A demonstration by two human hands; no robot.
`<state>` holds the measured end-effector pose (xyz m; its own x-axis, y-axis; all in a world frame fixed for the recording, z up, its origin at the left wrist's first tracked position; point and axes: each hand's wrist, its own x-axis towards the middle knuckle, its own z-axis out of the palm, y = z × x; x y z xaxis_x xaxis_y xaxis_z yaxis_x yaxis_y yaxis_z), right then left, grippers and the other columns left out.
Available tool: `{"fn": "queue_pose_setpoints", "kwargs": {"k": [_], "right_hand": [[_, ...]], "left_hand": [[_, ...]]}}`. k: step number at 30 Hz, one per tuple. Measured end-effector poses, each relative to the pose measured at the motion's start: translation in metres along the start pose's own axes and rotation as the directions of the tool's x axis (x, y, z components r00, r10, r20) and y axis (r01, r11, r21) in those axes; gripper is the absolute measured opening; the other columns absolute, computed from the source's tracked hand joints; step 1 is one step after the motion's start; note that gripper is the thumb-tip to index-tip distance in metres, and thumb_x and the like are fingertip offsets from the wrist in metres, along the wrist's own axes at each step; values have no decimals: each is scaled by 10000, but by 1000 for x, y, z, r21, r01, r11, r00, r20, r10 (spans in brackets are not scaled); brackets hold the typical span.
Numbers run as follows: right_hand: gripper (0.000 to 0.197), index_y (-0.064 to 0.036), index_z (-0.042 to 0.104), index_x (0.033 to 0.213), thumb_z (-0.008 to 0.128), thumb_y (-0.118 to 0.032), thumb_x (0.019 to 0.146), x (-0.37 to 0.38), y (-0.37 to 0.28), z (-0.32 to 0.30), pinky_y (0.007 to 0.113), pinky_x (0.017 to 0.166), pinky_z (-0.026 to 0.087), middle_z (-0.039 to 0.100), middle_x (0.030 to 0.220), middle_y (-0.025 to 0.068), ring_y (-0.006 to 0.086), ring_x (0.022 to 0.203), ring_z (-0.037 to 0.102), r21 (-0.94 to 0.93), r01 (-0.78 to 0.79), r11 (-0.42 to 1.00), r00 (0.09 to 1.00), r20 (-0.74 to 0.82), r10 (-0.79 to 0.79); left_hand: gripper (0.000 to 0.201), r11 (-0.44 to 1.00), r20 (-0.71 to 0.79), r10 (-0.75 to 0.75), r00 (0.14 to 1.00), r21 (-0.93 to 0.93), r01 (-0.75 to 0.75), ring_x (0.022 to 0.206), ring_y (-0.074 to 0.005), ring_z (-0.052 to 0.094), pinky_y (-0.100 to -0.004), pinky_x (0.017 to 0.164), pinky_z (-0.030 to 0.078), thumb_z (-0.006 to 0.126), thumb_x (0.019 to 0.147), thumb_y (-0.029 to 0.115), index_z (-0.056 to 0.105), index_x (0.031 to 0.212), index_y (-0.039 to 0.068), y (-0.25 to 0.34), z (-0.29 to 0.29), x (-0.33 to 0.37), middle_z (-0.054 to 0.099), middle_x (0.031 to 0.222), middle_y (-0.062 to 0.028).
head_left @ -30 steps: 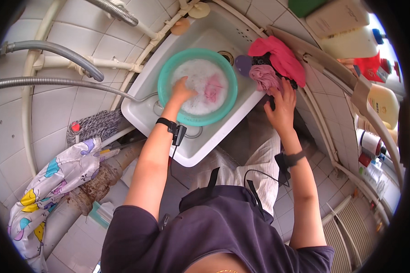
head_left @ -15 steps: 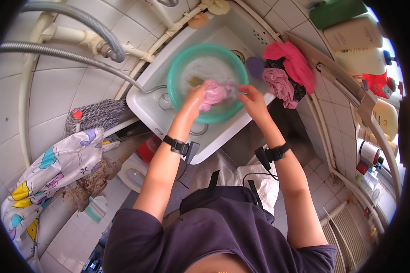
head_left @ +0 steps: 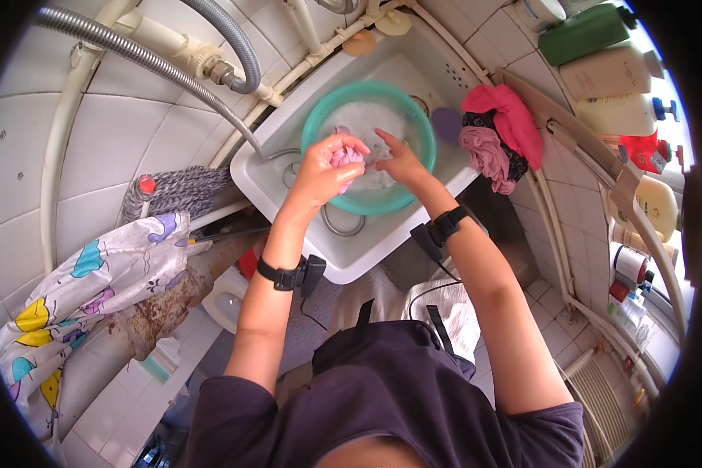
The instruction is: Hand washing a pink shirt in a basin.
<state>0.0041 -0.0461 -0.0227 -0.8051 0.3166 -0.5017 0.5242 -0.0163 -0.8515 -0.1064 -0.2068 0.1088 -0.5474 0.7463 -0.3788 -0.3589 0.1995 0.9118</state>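
Observation:
A green round basin (head_left: pixel 427 129) with foamy, sudsy water (head_left: pixel 374 117) sits in a white sink (head_left: pixel 374 248). Over the basin's left part, my left hand (head_left: pixel 321 173) is closed around a wet pink cloth (head_left: pixel 346 158), its fingers curled over the top. Part of the cloth is hidden behind that hand. My right hand (head_left: pixel 404 165) hovers over the right side of the basin, thumb and fingers apart, with nothing in it. A small gap separates it from the cloth.
On the sink's right edge lies a heap of pink and dark clothes (head_left: pixel 487 152). Bottles (head_left: pixel 616 113) line a shelf at the right. A grey hose (head_left: pixel 171 70) comes down from the left into the sink. A patterned curtain (head_left: pixel 93 288) hangs at the left.
My left hand has lifted the pink cloth and bunched it more tightly. My right hand has moved left, over the basin and closer to the cloth. The view has shifted slightly.

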Motion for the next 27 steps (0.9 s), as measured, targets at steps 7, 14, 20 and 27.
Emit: {"fn": "queue_pose_setpoints", "kwargs": {"k": [7, 14, 20, 27], "right_hand": [[463, -9, 612, 1139, 748, -112, 709, 34, -5, -1, 451, 934, 482, 651, 1028, 162, 298, 1014, 626, -371, -98, 923, 977, 141, 160], [544, 55, 586, 1113, 763, -301, 741, 47, 51, -29, 434, 881, 506, 658, 948, 190, 311, 956, 648, -117, -347, 930, 936, 9, 351], [730, 16, 476, 1309, 717, -398, 758, 96, 97, -2, 455, 950, 461, 565, 1215, 299, 423, 1134, 551, -684, -182, 707, 883, -430, -189], [368, 15, 579, 1017, 669, -236, 764, 27, -1, 94, 490, 773, 487, 629, 942, 295, 445, 914, 615, -343, 110, 933, 978, -128, -162]], "left_hand": [[292, 953, -155, -78, 985, -302, 28, 861, -96, 581, -238, 663, 475, 672, 829, 71, 631, 1118, 56, 15, -27, 7, 619, 1011, -52], [545, 983, -400, -137, 906, 60, 175, 1111, -196, 540, -294, 916, 439, 659, 803, 100, 507, 1322, 31, -102, -52, 40, 539, 1278, -145], [762, 989, -418, -139, 898, -12, 147, 1384, -275, 317, -413, 1078, 336, 659, 860, 271, 281, 1488, 62, -143, 4, 55, 351, 1494, -151], [747, 603, -195, -470, 861, -783, 152, 1315, -251, 409, -479, 1051, 359, 498, 916, 572, 310, 1463, 99, -175, -16, 58, 427, 1439, -61]]}}
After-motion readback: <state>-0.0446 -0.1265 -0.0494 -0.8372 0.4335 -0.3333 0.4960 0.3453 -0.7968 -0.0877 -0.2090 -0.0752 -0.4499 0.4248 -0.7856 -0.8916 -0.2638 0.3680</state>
